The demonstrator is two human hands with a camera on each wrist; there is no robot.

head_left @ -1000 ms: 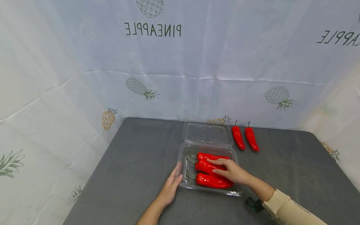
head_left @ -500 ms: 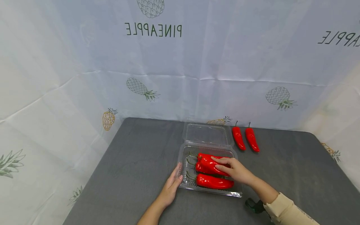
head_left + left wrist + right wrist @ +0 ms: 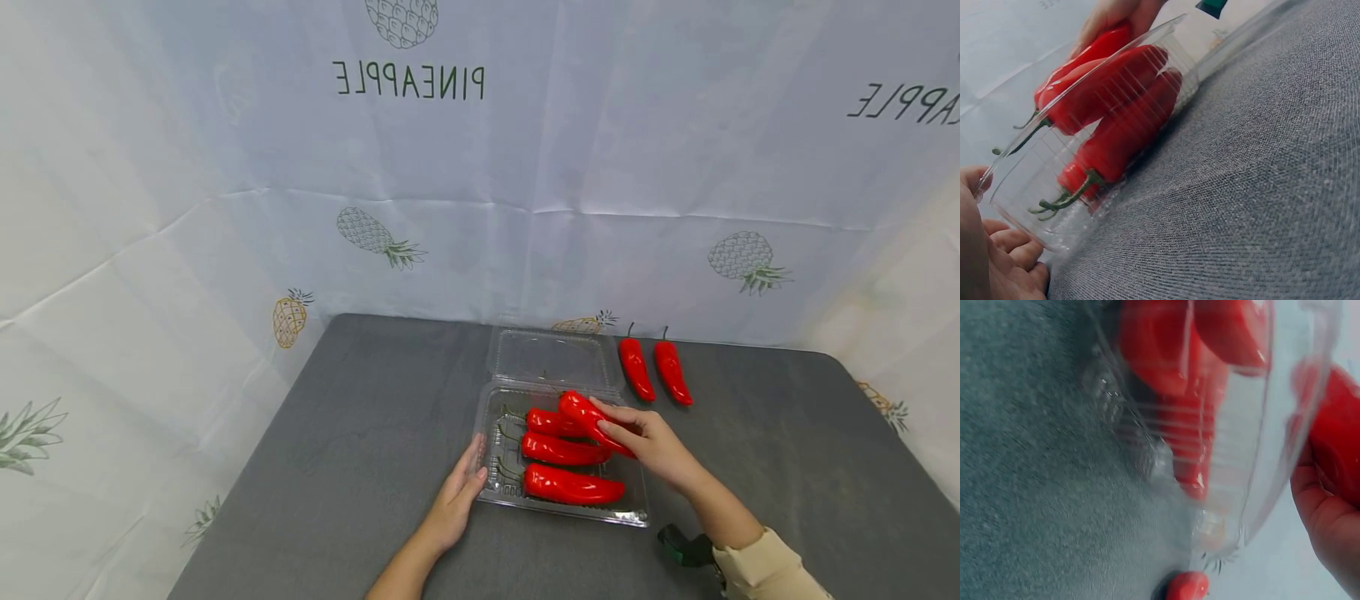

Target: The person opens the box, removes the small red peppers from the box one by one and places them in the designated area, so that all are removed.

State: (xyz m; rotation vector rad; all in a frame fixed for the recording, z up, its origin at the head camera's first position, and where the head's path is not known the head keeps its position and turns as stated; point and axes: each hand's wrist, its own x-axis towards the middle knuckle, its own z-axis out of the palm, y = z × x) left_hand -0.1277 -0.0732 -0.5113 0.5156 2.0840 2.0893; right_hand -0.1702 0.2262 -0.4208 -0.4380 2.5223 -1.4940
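In the head view my left hand [image 3: 452,500] holds the left side of a clear plastic clamshell container [image 3: 562,511]. The left wrist view has its thumb at the rim and its fingers against the outer wall. My right hand [image 3: 662,447] grips a red chili pepper [image 3: 579,409], tilted over the far right part of the container. Below it, three red peppers lie inside: a near one [image 3: 572,484], a middle one [image 3: 558,450] and a far one [image 3: 545,422], partly covered by the held pepper. Their green stems point left.
The container's lid [image 3: 551,360] lies folded back, away from me. Two more red peppers [image 3: 636,369] rest side by side at the table's back, right of the lid. A pineapple-printed cloth [image 3: 465,258] hangs behind the grey table [image 3: 360,433].
My right hand has lifted a red pepper off the ones in the container and moved it right and away from me, turning it at a slant. My left hand stays at the container's side.
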